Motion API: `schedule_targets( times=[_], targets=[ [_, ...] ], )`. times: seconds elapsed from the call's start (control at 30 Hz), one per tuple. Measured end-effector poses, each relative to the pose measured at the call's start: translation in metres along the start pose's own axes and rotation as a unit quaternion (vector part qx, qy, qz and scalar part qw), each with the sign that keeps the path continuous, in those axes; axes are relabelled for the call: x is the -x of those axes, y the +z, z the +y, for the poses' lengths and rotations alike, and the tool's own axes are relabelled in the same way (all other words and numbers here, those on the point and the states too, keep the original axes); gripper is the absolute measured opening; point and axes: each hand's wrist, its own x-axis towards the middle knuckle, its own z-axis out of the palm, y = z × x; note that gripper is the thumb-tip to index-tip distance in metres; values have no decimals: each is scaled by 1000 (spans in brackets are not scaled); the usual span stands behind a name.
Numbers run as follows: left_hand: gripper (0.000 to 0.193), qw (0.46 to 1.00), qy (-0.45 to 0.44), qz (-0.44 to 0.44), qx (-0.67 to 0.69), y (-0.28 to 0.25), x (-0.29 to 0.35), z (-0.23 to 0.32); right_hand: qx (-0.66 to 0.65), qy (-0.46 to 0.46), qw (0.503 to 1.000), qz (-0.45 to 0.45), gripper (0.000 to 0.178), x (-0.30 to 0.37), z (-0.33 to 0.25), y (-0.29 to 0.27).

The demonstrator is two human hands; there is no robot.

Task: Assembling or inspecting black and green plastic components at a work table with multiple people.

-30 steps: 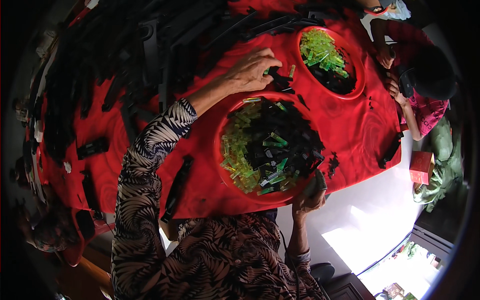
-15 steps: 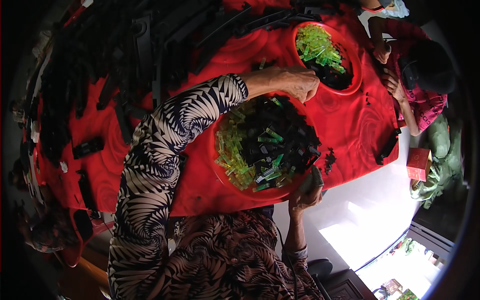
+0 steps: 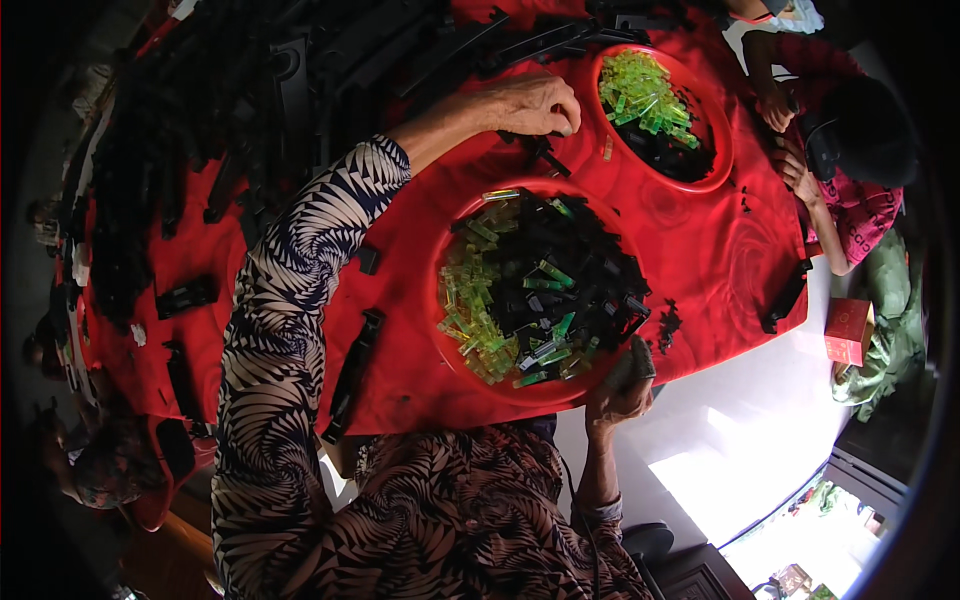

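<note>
My left hand (image 3: 540, 105) is stretched over the table beyond the near basin, fingers curled together. What they hold, if anything, is hidden. Just below it on the cloth lie a few small black plastic pieces (image 3: 550, 158). The red basin (image 3: 436, 330) in front of me holds small black pieces (image 3: 570, 270), with clear yellow-green pieces (image 3: 465, 300) heaped along its left side. At the basin's near right edge, my right hand (image 3: 622, 397) is closed around a dark grey thing (image 3: 632, 365) whose kind I cannot make out.
A second red basin (image 3: 722, 150) with green and black pieces stands farther right. Long black plastic parts (image 3: 290, 100) pile up at the far left. A black strip (image 3: 355, 375) lies beside my left sleeve. Across the right table edge sits another person (image 3: 850, 200).
My left hand has moved left and away, from between the two basins to the cloth beyond the near one. My right hand stays at the near basin's edge. The view has shifted slightly.
</note>
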Motion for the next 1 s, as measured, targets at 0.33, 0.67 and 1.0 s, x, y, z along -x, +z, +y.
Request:
schedule_targets(
  times=[0.33,0.67,1.0],
  targets=[
    [44,978,134,-40,-156,29,-12,39,12,-4,1000,1,24,2,5,1],
    [15,992,-125,-1,-34,-10,20,34,3,-4,1000,3,23,1,3,0],
    [22,969,-204,83,109,29,39,-1,3,-20,1000,6,23,-3,0,1]
  ],
)
